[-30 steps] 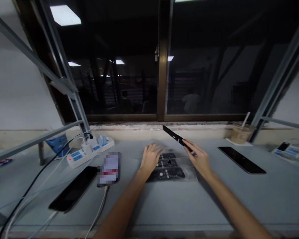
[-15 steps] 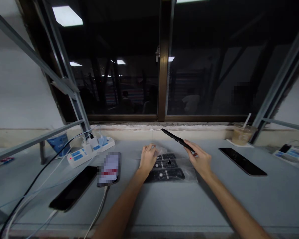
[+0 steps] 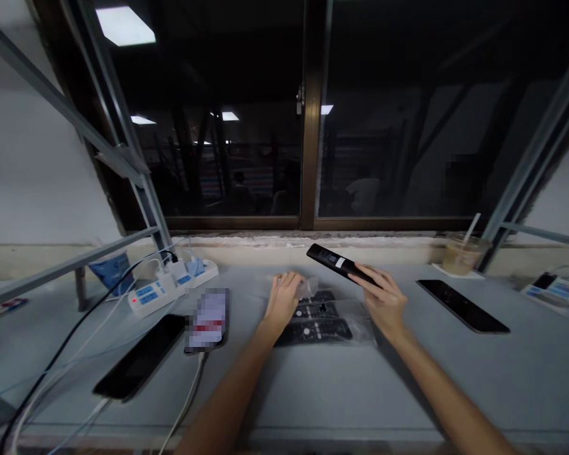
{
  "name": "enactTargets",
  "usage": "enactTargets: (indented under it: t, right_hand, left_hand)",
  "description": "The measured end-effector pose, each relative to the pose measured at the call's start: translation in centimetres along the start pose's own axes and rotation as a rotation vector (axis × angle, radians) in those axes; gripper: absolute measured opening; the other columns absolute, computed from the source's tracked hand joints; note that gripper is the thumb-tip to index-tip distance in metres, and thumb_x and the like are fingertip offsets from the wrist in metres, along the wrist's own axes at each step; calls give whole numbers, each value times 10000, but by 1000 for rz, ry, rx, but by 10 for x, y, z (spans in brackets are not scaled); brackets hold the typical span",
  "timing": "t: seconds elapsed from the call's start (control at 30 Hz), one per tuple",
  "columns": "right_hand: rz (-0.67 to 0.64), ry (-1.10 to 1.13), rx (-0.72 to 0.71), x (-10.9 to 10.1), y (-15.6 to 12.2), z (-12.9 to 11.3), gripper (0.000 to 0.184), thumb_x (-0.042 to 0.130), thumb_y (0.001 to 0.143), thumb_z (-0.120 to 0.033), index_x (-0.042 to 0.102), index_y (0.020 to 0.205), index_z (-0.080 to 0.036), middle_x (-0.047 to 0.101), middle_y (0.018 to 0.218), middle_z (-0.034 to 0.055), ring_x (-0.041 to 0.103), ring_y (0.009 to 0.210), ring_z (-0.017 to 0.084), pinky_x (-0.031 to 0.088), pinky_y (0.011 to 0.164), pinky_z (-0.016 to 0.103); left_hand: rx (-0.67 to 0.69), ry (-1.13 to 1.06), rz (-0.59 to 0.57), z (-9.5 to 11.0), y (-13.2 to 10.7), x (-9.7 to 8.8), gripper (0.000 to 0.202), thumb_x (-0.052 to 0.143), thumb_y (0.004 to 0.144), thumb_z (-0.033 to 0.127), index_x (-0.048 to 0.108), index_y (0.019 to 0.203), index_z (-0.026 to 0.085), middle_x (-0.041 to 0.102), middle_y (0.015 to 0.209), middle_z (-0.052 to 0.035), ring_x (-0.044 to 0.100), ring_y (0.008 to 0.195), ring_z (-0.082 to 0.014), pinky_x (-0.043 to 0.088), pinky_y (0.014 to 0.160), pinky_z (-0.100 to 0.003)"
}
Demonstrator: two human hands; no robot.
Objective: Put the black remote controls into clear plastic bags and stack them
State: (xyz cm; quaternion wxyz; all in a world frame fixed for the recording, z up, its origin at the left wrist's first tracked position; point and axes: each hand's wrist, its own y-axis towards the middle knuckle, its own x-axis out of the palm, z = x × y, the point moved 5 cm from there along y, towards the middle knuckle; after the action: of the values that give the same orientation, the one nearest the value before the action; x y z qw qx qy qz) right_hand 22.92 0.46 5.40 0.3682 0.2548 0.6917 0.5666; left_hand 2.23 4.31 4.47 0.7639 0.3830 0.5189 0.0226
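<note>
A black remote control [image 3: 337, 261] is gripped in my right hand [image 3: 385, 302], raised above the table and tilted. Its back faces me, with a white label on it. My left hand [image 3: 284, 297] is closed on a clear plastic bag [image 3: 307, 288], fingers pinching its edge. Beneath and between my hands lie more black remote controls [image 3: 320, 330] side by side, covered by clear plastic. My left hand and wrist hide their left ends.
On the left lie a dark phone [image 3: 145, 357] and a lit phone [image 3: 207, 321], both cabled, near a white power strip [image 3: 146, 298]. Another phone [image 3: 462, 306] lies at right, before an iced drink cup [image 3: 459, 256]. Metal posts and a window stand behind.
My right hand has turned the remote control, so its labelled back now shows instead of its thin edge. My left hand has shifted slightly, with the plastic bag's edge more visible beside it.
</note>
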Motion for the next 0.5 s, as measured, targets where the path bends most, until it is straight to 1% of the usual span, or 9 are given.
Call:
enactTargets:
  t: [0.1,0.13,0.27,0.33,0.4,0.47,0.5]
  right_hand:
    - [6,-4,-4,-1,-2,1,489,414,766,2,658,995,-355,629,1108,-45,558,1001,160,488,811,337]
    - [6,-7,-4,-1,-2,1,496,413,763,8,657,996,-356,629,1108,-46,552,1013,160,487,808,337]
    - [2,-10,-9,-3,-1,0,481,413,766,6,674,957,-350,645,1076,-42,540,1035,162,485,797,327]
    - [1,23,19,-2,0,-1,431,424,778,-28,686,920,-339,654,1055,-33,552,1012,165,480,798,328]
    - [-2,79,123,0,1,-1,329,468,787,-99,688,914,-309,662,1031,-6,584,930,169,490,744,312]
    - [14,135,320,2,1,3,237,540,771,-201,667,963,-258,671,980,32,610,764,162,488,615,278]
    - [23,170,435,3,0,6,260,569,756,-253,644,1004,-230,674,925,45,602,669,149,470,551,262]
  left_hand:
    - [35,-14,-21,1,-1,3,311,489,751,54,501,1015,218,586,1012,-7,480,970,-177,311,886,-327]
    - [44,-11,-36,1,-1,5,299,497,759,78,507,1022,218,584,1022,-11,478,978,-179,311,889,-331]
    - [8,13,-71,-4,0,10,185,483,791,105,567,929,195,589,1007,-27,497,972,-171,316,898,-332]
    - [-34,5,-65,-8,1,11,183,477,796,89,583,909,187,593,1010,-28,511,965,-161,323,893,-324]
    - [-73,-3,-55,-11,2,11,192,484,791,71,593,901,185,598,1012,-28,520,965,-157,328,887,-322]
    - [-102,-7,-40,-14,2,10,181,495,789,68,599,881,185,605,1002,-26,526,964,-156,333,881,-321]
    - [-111,-9,-30,-15,2,9,172,499,790,74,599,873,186,607,993,-24,529,961,-155,337,876,-320]
